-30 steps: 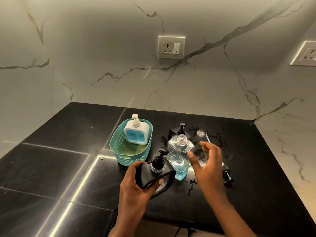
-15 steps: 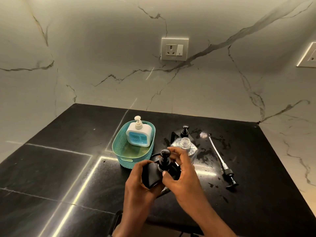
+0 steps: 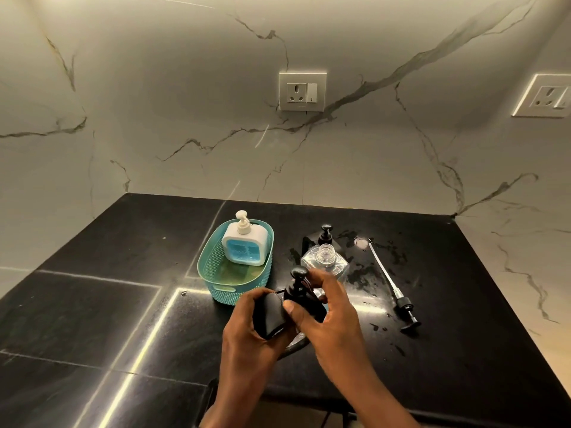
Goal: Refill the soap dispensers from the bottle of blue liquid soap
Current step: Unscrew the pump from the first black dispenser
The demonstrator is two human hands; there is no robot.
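Black stone counter (image 3: 92, 304): teal basket (image 3: 216, 273), clear bottle (image 3: 324, 261), black dispenser (image 3: 325, 234), loose pump (image 3: 398, 291), wet splashes.

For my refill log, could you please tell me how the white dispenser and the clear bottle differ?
The white dispenser stands in the teal basket; the clear bottle stands on the counter. The white dispenser's pump is fitted; the clear bottle's neck is open. Both show blue liquid.

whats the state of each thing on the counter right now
black dispenser: pump on, held in both hands
left hand: grips its body
right hand: grips its pump collar
clear bottle: uncapped, upright
loose pump: lying flat
white dispenser: capped, in teal basket
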